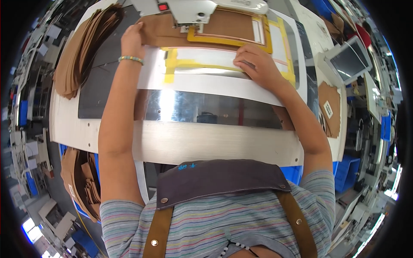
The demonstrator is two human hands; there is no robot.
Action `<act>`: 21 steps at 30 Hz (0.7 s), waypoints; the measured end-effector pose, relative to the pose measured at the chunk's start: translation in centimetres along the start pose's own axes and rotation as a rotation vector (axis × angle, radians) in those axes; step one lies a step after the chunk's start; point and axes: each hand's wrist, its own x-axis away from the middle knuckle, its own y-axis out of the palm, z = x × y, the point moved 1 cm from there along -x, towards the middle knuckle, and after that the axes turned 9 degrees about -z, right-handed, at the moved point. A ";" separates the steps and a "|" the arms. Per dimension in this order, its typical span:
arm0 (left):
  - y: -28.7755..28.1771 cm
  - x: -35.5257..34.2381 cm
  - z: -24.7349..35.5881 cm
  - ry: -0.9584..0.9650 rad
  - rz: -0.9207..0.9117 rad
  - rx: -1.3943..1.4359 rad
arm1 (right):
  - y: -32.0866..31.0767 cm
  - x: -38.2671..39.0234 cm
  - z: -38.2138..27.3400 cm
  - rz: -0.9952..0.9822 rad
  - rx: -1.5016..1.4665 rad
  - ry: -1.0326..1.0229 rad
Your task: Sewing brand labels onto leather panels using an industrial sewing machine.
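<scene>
A brown fabric panel (161,30) lies under the head of a white sewing machine (195,10). My left hand (134,36) is closed on the panel's left end, its fingertips partly hidden. A yellow clamp frame (230,45) presses on the brown fabric right of the needle area. Just below this frame, my right hand (254,63) rests with bent, slightly parted fingers on a white template sheet (202,84) edged with yellow tape. Nothing shows between those fingers.
A thick stack of brown fabric pieces (86,51) lies at the left of the table. At the right stand a tilted screen (348,60) and a brown piece with a white label (329,107). A shiny metal plate (193,107) runs along the near side. More brown pieces (81,182) hang lower left.
</scene>
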 end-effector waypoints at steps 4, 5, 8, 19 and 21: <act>-8.5 1.9 10.1 0.411 0.074 -0.264 | 0.2 0.0 -0.8 0.194 0.231 0.015; -10.6 3.4 13.4 0.587 0.123 -0.443 | 0.0 0.3 -0.3 0.171 0.180 0.068; -23.9 8.7 23.6 0.838 0.354 -0.914 | -0.1 -0.5 -0.9 0.100 0.068 0.148; -60.0 46.5 25.7 0.366 1.247 -0.762 | 0.5 -1.1 -2.4 0.122 0.156 0.178; -63.3 50.2 23.5 0.045 1.301 -0.911 | 0.7 -0.5 -1.6 0.105 0.131 0.207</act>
